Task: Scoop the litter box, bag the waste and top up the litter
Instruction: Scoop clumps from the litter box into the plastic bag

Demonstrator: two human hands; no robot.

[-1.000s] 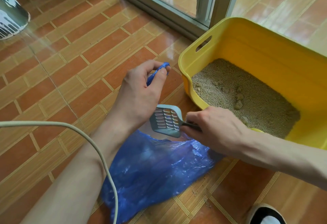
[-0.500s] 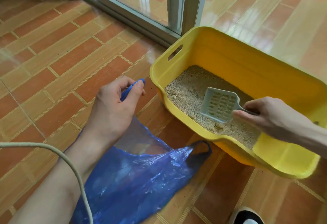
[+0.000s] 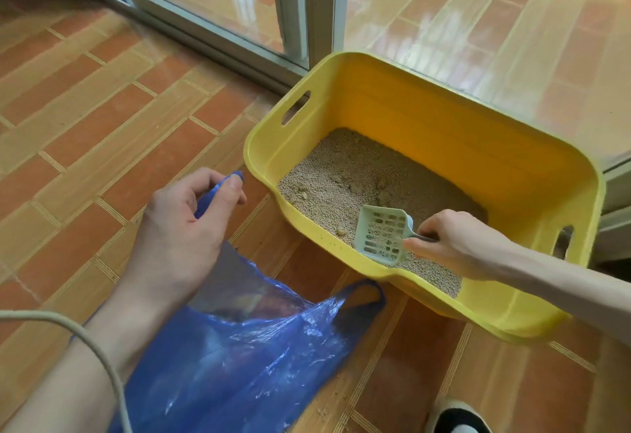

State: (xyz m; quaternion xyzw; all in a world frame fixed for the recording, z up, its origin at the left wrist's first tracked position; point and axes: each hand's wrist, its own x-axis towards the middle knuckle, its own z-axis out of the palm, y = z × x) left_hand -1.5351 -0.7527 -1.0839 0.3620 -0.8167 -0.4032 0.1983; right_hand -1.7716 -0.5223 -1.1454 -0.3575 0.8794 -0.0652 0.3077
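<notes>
Yellow litter box point(image 3: 461, 145): scoop point(image 3: 382, 236) is gripped by right hand point(image 3: 457, 244), blue bag point(image 3: 239, 347) handle pinched by left hand point(image 3: 181, 224). Clumps point(image 3: 356, 188) should be undercut, sifted, lifted level.

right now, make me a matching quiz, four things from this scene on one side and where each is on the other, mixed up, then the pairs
Things:
1. scoop
2. bag handle
3. clumps
4. cord

Places:
A. across the left forearm
B. lying on the litter in the yellow box
C. gripped by the right hand, over the litter
D. pinched in the left hand

Pairs: 1-C, 2-D, 3-B, 4-A
</notes>
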